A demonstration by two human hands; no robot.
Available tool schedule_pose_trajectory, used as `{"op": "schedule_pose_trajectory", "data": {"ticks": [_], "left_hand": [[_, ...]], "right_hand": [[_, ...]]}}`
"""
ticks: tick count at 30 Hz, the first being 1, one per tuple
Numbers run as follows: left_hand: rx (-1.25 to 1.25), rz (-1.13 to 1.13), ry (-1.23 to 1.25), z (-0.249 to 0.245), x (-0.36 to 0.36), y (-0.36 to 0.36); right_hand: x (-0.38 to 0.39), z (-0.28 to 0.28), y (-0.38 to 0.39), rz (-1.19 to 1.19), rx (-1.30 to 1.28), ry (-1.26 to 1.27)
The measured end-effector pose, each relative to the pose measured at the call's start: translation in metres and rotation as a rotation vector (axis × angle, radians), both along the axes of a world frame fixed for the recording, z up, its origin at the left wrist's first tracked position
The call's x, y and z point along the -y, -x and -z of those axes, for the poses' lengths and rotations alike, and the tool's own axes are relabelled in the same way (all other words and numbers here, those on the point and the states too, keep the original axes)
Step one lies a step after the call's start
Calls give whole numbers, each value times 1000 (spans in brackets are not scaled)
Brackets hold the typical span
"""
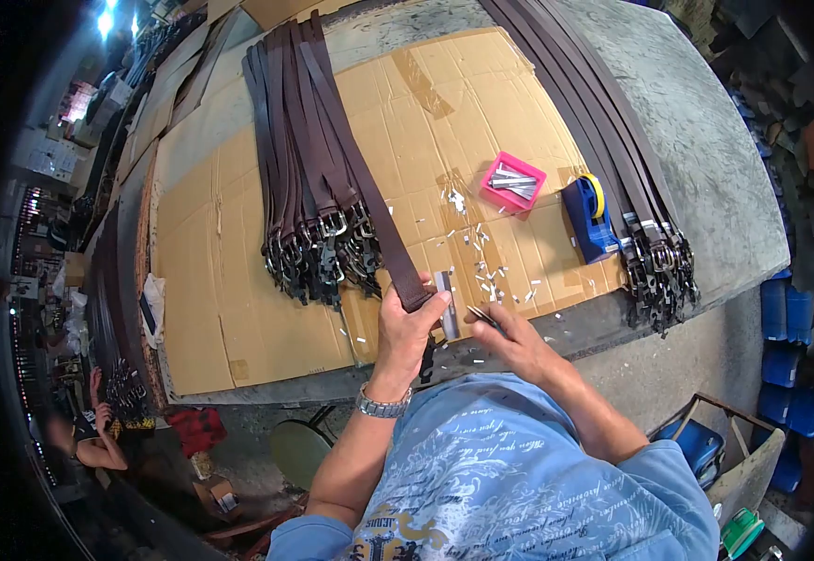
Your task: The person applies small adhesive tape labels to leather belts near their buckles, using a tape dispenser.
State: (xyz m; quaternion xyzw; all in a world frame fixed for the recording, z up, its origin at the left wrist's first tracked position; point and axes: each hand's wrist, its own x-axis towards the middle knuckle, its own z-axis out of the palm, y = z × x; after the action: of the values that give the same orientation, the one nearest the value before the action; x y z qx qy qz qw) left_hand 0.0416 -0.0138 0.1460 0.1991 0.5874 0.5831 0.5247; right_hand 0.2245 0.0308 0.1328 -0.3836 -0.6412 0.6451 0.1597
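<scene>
One pink box, one tape dispenser, one wristwatch, one held belt, two belt bundles on near table.

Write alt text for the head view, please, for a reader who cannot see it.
The left hand holds a dark belt beside a grey strip; the right hand holds a small tool. Beyond, on and beside cardboard, are more belts, white scraps, a pink box of strips and a blue tape dispenser.

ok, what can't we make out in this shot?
- Near end of the held belt: head view, partly covered by the left hand.
- Thin object in the right hand: head view, mostly hidden by fingers.
- Any print on the white scraps: head view, too small.
- Far ends of the right-side belts: head view, cut off by top edge.
</scene>
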Motion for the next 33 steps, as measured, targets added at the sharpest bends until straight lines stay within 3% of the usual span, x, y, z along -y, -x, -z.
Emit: {"op": "schedule_pose_trajectory", "data": {"ticks": [3,7,17,33], "left_hand": [[-44,60,25,-8,4,5],[-87,102,25,-15,6,9],[-294,181,68,-21,8,12],[-344,232,34,-14,7,11]], "right_hand": [[-5,3,-8,51,-85,215],[-12,0,-4,31,-177,296],[-2,8,17,81,-284,422],[-1,10,17,74,-305,502]]}}
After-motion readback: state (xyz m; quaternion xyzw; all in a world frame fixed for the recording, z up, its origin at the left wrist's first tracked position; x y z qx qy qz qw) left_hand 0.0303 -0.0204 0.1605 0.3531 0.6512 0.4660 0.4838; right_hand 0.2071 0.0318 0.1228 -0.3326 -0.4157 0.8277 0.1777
